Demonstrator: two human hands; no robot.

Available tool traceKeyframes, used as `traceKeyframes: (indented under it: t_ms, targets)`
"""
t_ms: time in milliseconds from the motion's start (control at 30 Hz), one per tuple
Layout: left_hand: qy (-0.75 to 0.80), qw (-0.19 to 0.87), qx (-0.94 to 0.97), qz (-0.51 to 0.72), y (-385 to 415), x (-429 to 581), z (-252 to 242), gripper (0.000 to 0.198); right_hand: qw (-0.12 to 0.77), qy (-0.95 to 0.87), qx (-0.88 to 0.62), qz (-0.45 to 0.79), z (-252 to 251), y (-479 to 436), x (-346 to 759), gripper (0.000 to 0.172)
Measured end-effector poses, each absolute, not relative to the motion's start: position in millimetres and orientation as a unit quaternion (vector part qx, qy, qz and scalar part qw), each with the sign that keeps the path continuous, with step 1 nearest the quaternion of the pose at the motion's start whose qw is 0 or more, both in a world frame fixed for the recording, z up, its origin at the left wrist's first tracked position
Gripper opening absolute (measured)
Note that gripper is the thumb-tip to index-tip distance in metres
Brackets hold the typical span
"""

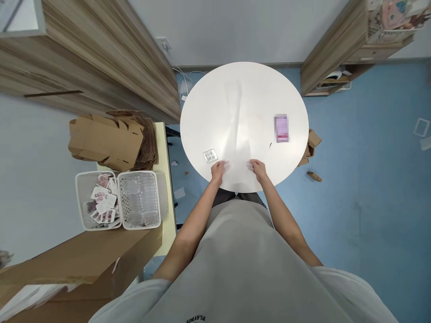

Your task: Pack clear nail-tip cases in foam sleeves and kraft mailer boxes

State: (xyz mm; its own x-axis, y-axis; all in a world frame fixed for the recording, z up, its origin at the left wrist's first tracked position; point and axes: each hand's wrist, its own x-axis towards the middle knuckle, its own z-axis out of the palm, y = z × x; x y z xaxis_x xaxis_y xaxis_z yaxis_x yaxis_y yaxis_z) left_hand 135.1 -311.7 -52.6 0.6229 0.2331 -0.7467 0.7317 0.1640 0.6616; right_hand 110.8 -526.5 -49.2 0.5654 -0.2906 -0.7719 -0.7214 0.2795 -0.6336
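A thin, whitish see-through sheet [237, 168] is stretched between my two hands near the front edge of the white round table [266, 85]. My left hand [218, 170] pinches its left side, and my right hand [258, 169] pinches the right side. Whether the sheet is plastic film or thin paper, I cannot tell. Just beyond my left hand lies a small clear tray [210, 155] with several tiny items in it. Farther up on the right is a blurred purple box [282, 128], with a small dark object [270, 145] beside it.
At left, a yellowish table [170, 211] bears stacked flattened cardboard [106, 139], a white basket of cards [79, 197] and a basket of clear packages [158, 202]. An open carton [134, 251] stands in front. Wooden cabinets [333, 49] flank the table; cardboard pieces [314, 139] lie right.
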Motion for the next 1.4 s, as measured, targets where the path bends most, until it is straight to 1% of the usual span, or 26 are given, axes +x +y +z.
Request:
traceKeyframes:
  t_ms: [67,133,267,367,467,533,633,700,833,1000,1100,1167,1267,1333,1400]
  targets:
    - [0.418,0.669,0.584,-0.191,-299,138,-56,0.009,0.654,0.455,-0.587,0.142,-52,-529,106,0.022]
    - [0.412,0.652,0.602,-0.207,-288,139,-61,0.007,0.642,0.474,-0.590,0.125,-56,-529,102,0.024]
    - [0.330,0.599,0.688,-0.245,-270,142,-69,0.009,0.623,0.501,-0.592,0.108,-65,-521,96,0.029]
    - [0.246,0.517,0.783,-0.244,-255,150,-71,0.012,0.620,0.505,-0.591,0.104,-71,-514,93,0.030]
    - [0.144,0.431,0.872,-0.183,-239,161,-71,0.024,0.619,0.508,-0.591,0.096,-74,-511,94,0.026]
    - [0.069,0.388,0.906,-0.154,-228,169,-71,0.038,0.619,0.509,-0.591,0.091,-75,-511,96,0.023]
    - [-0.016,0.337,0.924,-0.180,-214,177,-76,0.065,0.621,0.507,-0.592,0.082,-75,-514,101,0.022]
    - [-0.044,0.316,0.925,-0.206,-208,179,-80,0.070,0.623,0.502,-0.595,0.077,-75,-517,102,0.023]
    - [-0.059,0.306,0.927,-0.209,-201,179,-87,0.070,0.618,0.482,-0.616,0.078,-78,-524,96,0.028]
    - [-0.016,0.296,0.935,-0.194,-196,177,-88,0.083,0.606,0.486,-0.625,0.085,-84,-530,71,0.032]
    - [-0.005,0.310,0.935,-0.174,-201,173,-81,0.090,0.592,0.487,-0.636,0.093,-88,-530,53,0.036]
    - [-0.055,0.329,0.926,-0.178,-212,167,-75,0.090,0.580,0.489,-0.643,0.102,-91,-529,42,0.037]
    - [-0.188,0.346,0.892,-0.220,-236,152,-71,0.083,0.571,0.492,-0.648,0.110,-94,-526,29,0.034]
    - [-0.259,0.337,0.867,-0.260,-253,142,-75,0.080,0.569,0.492,-0.649,0.116,-96,-524,25,0.031]
    - [-0.289,0.318,0.854,-0.294,-265,134,-84,0.080,0.570,0.487,-0.651,0.123,-98,-523,23,0.029]
